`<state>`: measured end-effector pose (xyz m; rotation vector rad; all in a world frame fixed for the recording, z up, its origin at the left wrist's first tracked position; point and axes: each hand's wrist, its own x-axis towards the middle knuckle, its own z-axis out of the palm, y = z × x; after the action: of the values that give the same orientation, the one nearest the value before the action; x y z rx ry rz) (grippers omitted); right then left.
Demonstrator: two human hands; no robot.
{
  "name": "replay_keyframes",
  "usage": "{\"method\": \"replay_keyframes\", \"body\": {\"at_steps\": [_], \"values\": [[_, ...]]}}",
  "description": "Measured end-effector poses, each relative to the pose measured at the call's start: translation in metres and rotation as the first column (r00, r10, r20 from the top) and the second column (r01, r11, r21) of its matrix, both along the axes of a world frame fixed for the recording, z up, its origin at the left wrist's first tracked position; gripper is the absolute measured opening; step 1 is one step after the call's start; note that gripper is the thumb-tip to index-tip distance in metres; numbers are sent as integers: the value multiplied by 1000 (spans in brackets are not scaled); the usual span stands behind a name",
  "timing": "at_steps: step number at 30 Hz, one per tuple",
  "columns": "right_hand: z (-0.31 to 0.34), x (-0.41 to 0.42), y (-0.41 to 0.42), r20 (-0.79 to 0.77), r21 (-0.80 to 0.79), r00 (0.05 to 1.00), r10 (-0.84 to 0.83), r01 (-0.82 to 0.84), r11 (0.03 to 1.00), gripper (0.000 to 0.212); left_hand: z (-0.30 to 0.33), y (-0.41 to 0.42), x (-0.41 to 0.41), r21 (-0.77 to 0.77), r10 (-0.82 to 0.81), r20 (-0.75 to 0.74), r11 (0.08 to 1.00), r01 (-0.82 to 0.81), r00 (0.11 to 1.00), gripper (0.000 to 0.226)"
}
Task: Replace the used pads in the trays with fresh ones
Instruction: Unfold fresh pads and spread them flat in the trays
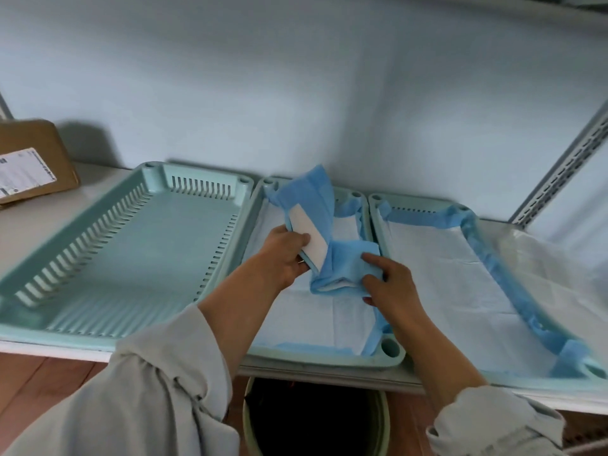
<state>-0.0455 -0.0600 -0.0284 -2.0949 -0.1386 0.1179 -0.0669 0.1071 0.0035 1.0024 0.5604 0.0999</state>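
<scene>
Three pale green trays sit side by side on a white shelf (39, 212) against a light blue wall. The left tray (131, 251) is bare, its slotted sides and ribbed floor showing. The middle tray (329, 358) has a white pad with blue edging (316, 320) spread over its floor, and above it the person holds a folded blue pad (324, 225), partly opened so a strip of its white inner side shows. The left hand (283, 258) grips the pad's left edge, thumb on top and fingers curled beneath. The right hand (391, 284) pinches the lower right fold, its forefinger stretched over the blue backing and the other fingers tucked around the bottom edge. The pad's upper end rises toward the far rim of the middle tray. The right tray (376, 212) is lined with another white pad (460, 291), its blue border riding up the tray's walls. Both arms wear loose grey sleeves (158, 390). At far left a brown cardboard box with a printed label (29, 159) rests on the shelf. Below the shelf, near the person, stands a round bin with a dark inside (312, 419). At right a slotted metal upright (559, 166) leans across the wall.
</scene>
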Motion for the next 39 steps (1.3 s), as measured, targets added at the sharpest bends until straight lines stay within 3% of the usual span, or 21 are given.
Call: {"method": "replay_keyframes", "body": {"at_steps": [2,4,5,8,10,12,14,17,20,22,26,32,35,37,39], "values": [[0,-4,-2,77,-359,995,58,-27,933,49,2,1,-1,14,-18,-10,1000,18,1000,38],[4,-12,-1,244,-552,960,137,21,833,54,2,2,-3,5,-22,-12,1000,22,1000,38],[7,-15,1,261,-548,946,192,-18,836,57,2,2,-4,-8,-24,-5,1000,24,1000,38],[8,-20,12,63,-374,955,288,-245,894,62,4,-1,-6,-47,-40,27,998,41,999,37],[1,-21,18,95,-477,932,349,-265,838,38,5,-4,-6,-67,-51,41,996,53,998,33],[-4,-20,22,242,-478,922,303,-158,864,11,6,-8,-7,-66,-61,41,996,63,997,25],[-1,-20,23,328,-361,925,191,-64,930,16,4,-11,-6,81,-87,11,993,86,996,18],[9,-18,25,401,-208,915,30,59,976,24,0,-14,-6,446,-185,-48,875,187,982,40],[14,-20,26,454,-116,891,-7,67,991,27,-5,-19,-7,567,-251,-108,779,267,962,61],[13,-20,26,483,-114,876,-1,64,991,28,-9,-22,-7,584,-256,-142,758,290,956,62],[12,-18,23,439,-127,896,75,-20,992,28,-15,-22,-6,517,-281,-163,792,324,946,50],[10,-13,21,188,-35,953,237,-235,971,25,-12,-20,-12,288,-319,-205,884,368,925,28],[11,-13,20,159,-15,946,284,-285,958,26,-12,-16,-18,254,-318,-221,894,369,922,24],[11,-14,21,153,-8,949,277,-279,960,28,-11,-15,-18,242,-282,-202,913,327,938,25],[12,-11,20,159,29,966,206,-213,977,31,-8,-14,-15,177,-160,-118,968,179,980,24]]}}
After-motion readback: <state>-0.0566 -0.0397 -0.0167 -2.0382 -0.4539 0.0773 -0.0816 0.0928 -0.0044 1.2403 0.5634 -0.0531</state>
